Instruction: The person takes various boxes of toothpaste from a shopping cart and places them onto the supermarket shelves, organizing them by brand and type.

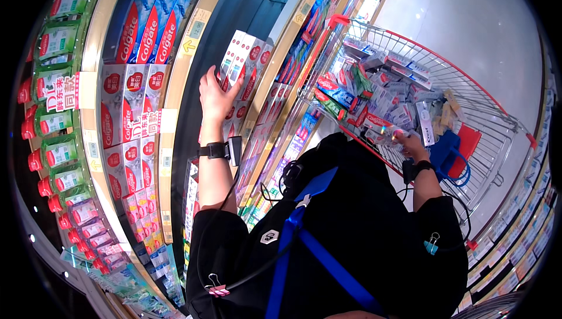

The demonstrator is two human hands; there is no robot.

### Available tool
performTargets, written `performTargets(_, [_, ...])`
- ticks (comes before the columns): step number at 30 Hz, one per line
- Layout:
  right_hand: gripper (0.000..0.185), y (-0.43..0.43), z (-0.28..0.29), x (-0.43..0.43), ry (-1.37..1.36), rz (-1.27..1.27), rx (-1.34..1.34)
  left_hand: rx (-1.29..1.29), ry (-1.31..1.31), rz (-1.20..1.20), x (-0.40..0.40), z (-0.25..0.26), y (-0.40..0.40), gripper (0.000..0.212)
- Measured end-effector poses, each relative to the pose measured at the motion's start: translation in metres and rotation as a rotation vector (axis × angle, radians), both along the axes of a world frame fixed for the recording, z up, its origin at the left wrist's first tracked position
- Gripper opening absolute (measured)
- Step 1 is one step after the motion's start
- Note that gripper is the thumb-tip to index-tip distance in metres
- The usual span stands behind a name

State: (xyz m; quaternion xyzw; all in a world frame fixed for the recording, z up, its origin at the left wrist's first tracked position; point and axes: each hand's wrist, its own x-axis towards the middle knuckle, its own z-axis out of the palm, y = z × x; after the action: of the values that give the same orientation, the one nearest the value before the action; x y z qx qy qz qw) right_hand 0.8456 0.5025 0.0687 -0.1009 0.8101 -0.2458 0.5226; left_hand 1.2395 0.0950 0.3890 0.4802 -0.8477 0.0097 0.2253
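My left hand (pixel 218 99) is at the shelf, its thumb and fingers spread around the near end of a row of white and red Colgate toothpaste boxes (pixel 246 62). Part of that row is hidden behind the hand. Over the shopping cart (pixel 500 152), my right hand (pixel 413 145) has its fingers on a red and silver Colgate toothpaste box (pixel 380 122). Loose toothpaste boxes (pixel 395 95) lie heaped in the cart beneath it. A blue and green Colgate box (pixel 336 92) pokes up near the cart's left side.
Stacked Colgate boxes (pixel 131 99) fill the shelf to the left, beyond a shelf edge with price tags (pixel 193 33). Green mouthwash bottles (pixel 61 121) with red caps line the far left. A blue plastic piece (pixel 445 154) and a red panel (pixel 465 150) are in the cart. Cables run along both my arms.
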Motion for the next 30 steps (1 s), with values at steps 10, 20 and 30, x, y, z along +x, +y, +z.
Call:
performTargets(10, [0.033, -0.078, 0.102, 0.044, 0.762, -0.037, -0.572, 0.113, 0.009, -0.190, -0.024, 0.019, -0.014, 0.077])
performTargets(20, [0.087, -0.156, 0.330, 0.161, 1.188, 0.921, -0.776, 0.190, -0.034, -0.982, -0.077, 0.008, 0.098, 0.071])
performTargets(30, [0.078, -0.068, 0.132, 0.069, 0.841, 0.465, -0.300, -0.024, 0.154, -0.340, 0.028, -0.006, 0.059, 0.067])
